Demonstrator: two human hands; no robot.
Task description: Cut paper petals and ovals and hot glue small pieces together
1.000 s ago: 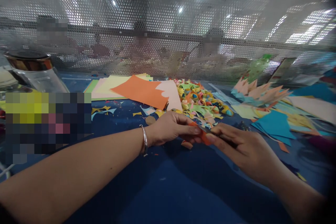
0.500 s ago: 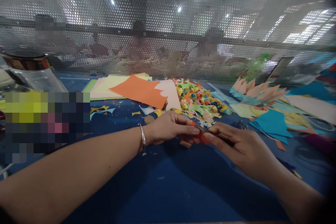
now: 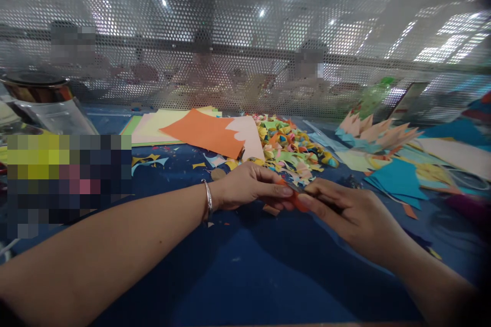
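Observation:
My left hand (image 3: 257, 186), with a silver bracelet (image 3: 208, 202) on its wrist, pinches a small piece of orange paper (image 3: 300, 201) between thumb and fingers. My right hand (image 3: 345, 209) is closed around what look like scissors (image 3: 295, 188). Their dark metal blades lie against the orange paper, close to the left fingertips, while the handles are mostly hidden inside the right hand. Both hands meet just above the blue table (image 3: 230, 276). A small orange scrap (image 3: 271, 210) lies on the table beneath the left fingers.
Beyond my hands lie a heap of coloured paper scraps (image 3: 291, 143), a large orange sheet (image 3: 207, 130) and stacked pale sheets (image 3: 153, 125). On the right are blue paper pieces (image 3: 401, 181) and pointed folded paper (image 3: 378, 135). A clear jar (image 3: 57, 112) stands left; a perforated metal screen (image 3: 238, 20) rises behind.

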